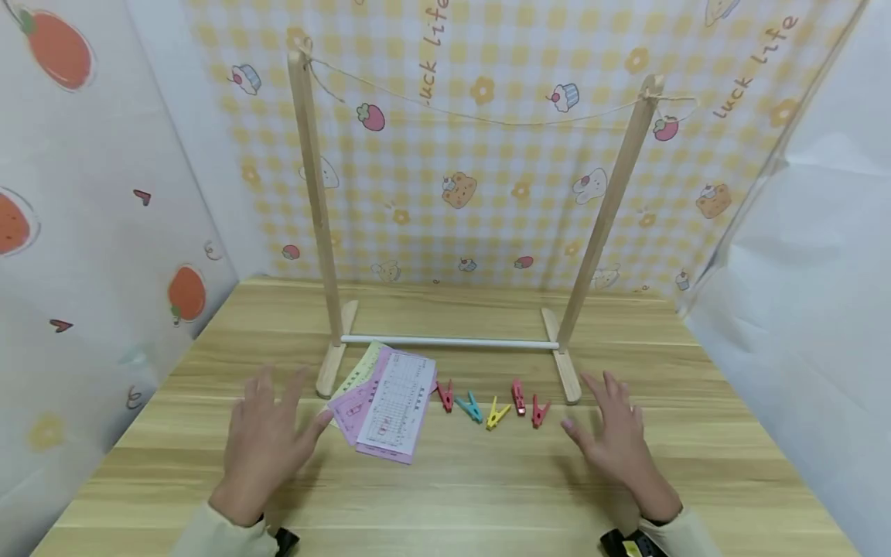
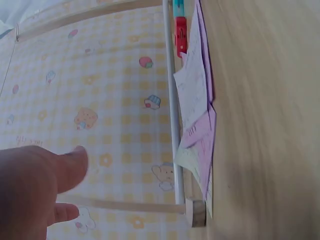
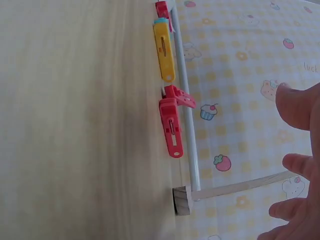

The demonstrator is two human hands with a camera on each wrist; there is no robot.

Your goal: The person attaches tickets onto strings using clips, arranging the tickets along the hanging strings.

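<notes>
The left hand (image 1: 267, 437) is spread wide with fingers pointing forward, holding nothing; in the head view its thumb tip looks just beside the fanned slips, while the left wrist view shows a gap between them. The right hand (image 1: 616, 437) is likewise spread, its grasp free, with the thumb towards the row of clothespins but apart from it. The paper slips overlap on the wooden surface (image 1: 487, 495): a printed white-and-lilac slip (image 1: 397, 402) on top, a purple slip (image 1: 351, 408) partly under it, and a pale green slip (image 1: 360, 367) showing at the back left. Right of them, the clothespins lie in a loose row: a red clothespin (image 1: 445, 396) just beside the slips, then a blue clothespin (image 1: 470, 407), a yellow clothespin (image 1: 497, 415), a second red clothespin (image 1: 518, 398) and a third red clothespin (image 1: 539, 411) nearest the right hand. Behind stand a left wooden post (image 1: 316, 193) and a right wooden post (image 1: 609, 209), joined low down by a white rod (image 1: 448, 341) and near their tops by a sagging string (image 1: 501, 121). A yellow-checked backdrop (image 1: 445, 232) hangs beyond.
</notes>
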